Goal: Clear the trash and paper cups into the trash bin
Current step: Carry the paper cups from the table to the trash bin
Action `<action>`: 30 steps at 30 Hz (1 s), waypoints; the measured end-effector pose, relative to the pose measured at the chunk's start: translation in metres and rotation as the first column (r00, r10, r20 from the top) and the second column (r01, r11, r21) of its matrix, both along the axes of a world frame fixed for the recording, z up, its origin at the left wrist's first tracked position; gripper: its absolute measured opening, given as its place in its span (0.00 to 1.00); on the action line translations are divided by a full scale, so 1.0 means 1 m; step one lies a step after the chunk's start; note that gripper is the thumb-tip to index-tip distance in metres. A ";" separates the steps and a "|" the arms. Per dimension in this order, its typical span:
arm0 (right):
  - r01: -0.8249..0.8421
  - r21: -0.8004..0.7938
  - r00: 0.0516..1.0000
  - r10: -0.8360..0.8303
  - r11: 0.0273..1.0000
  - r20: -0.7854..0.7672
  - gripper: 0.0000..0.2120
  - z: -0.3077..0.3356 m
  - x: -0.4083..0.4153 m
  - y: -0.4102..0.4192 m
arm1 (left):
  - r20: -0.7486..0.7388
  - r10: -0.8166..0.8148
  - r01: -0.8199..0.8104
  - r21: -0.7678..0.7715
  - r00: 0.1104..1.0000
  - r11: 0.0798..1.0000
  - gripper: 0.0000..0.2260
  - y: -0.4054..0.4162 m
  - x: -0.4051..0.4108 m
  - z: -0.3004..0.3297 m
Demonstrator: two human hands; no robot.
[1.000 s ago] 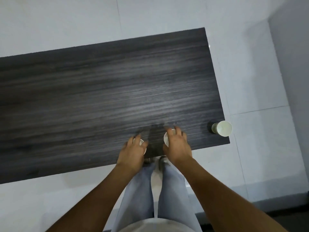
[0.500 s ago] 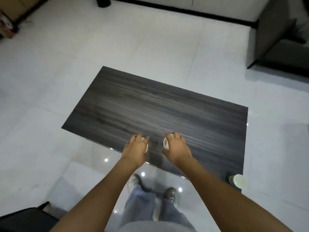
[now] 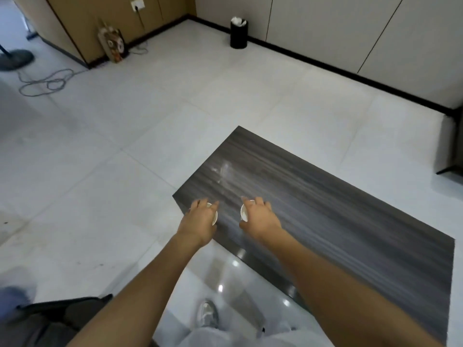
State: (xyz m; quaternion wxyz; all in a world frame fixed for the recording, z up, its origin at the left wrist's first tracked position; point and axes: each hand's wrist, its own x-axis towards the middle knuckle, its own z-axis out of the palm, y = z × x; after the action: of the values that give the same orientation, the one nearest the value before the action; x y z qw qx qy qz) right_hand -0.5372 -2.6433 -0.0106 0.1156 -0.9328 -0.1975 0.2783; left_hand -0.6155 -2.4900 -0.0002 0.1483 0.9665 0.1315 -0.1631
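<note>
A white paper cup [image 3: 215, 217] was gripped in the left hand [image 3: 199, 221], the fingers curled over its top and side so that only a sliver of rim and wall was shown beside the thumb. A second paper cup [image 3: 244, 212] was gripped the same way in the right hand [image 3: 261, 219], its open mouth turned toward the left hand and its body hidden under the palm. Both cups were held over the near corner of the dark wooden table [image 3: 350, 216], the left one at the table's edge and the right one just inside it; whether either was touching the tabletop could not be told. The black trash bin [image 3: 238, 33] was seen well beyond the table's far corner, standing on the tiled floor [image 3: 125, 136] against the pale wall panels [image 3: 313, 28], with white paper [image 3: 238, 20] already poking out of its open top. From the table, the bin lay straight ahead of both sets of fingers and slightly nearer the left hand's side, upright, so its mouth would be met from above. The step in hand was judged to be the carry across the floor, with both cups to be dropped into the bin. No other trash was visible on the part of the table in view.
</note>
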 end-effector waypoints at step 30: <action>-0.045 0.126 0.999 0.043 0.991 0.025 0.31 -0.002 0.343 0.473 | 0.017 -0.007 0.006 0.065 1.000 0.998 0.24 0.491 0.335 0.017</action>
State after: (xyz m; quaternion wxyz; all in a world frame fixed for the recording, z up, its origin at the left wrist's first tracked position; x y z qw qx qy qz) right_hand -0.1938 -2.1702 -0.0128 0.1659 -0.9221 -0.2365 0.2574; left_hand -0.2805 -1.9992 0.0165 0.1175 0.9726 0.1320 -0.1508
